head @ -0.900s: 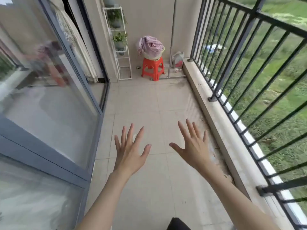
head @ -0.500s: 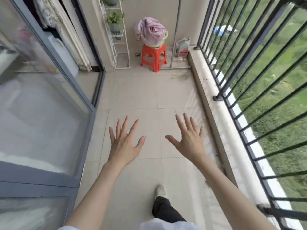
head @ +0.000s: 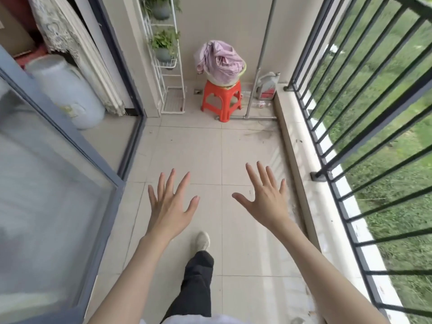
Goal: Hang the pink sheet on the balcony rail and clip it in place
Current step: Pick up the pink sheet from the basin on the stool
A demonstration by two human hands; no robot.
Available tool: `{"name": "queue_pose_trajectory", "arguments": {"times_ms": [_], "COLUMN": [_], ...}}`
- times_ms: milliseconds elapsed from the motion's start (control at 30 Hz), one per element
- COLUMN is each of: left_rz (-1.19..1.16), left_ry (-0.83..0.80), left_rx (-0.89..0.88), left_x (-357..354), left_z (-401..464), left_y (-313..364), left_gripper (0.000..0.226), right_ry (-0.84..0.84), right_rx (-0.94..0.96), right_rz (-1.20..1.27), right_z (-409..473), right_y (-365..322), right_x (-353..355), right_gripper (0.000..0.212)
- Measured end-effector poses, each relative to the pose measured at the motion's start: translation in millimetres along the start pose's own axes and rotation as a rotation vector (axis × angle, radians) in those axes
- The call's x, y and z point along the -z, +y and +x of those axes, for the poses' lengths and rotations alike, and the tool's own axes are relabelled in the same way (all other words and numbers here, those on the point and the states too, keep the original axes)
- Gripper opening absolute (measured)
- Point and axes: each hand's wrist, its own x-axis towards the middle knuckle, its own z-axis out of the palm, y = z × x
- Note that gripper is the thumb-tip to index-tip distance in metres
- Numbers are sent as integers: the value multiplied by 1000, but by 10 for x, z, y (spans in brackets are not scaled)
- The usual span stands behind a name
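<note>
Bare skin low in the frame: the left hand (head: 168, 208) and right hand (head: 265, 198) are both spread flat, fingers splayed, holding nothing; top centre, well apart from them, the crumpled pink cotton sheet (head: 219, 60) heaps in a pale round basin (head: 225, 78) on an orange plastic stool (head: 221, 99); probably soft, light, floppy; best gathered by an edge; the black metal balcony rail (head: 364, 127) runs along the right.

Cloth, plastic, painted metal and glazed tile on a balcony.
The pink sheet (head: 221, 60) is soft, crumpled cloth; the stool (head: 221, 99) beneath is glossy orange plastic. The balcony rail (head: 364, 94) looks like dark, matt painted metal, the floor (head: 201, 157) smooth pale tile, the sliding door (head: 46, 174) reflective glass in grey framing.
</note>
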Motion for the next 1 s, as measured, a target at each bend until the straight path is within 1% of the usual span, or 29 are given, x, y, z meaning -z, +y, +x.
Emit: {"name": "queue_pose_trajectory", "arguments": {"times_ms": [167,233,400,533,733,833,1000], "left_rz": [5,13,33,50,63,70,38], "left_ry": [-42,-32,-52,-103,-142,-136,-74], "left_rx": [-14,-17,-51,-45,13,36,-36], "left_x": [42,108,174,54,-130,-122,-39], "left_z": [1262,1838,3101,3839,5030,5784,6909], "left_y": [-124,-160,-68,-78,-68,81,427], "left_gripper": [61,61,61,61,62,62,62], "right_ry": [16,28,28,-5,-74,-54,0], "right_rx": [-25,-33,-48,-79,-53,-33,-8], "right_rz": [-8,14,24,31,28,61,55], "right_z": [1285,1794,2933,3721,5068,5821,6937], "right_y": [-45,-110,-146,11,283,449,673], "right_x": [91,136,274,305,256,368,675], "right_gripper": [81,81,80,80,81,81,81]}}
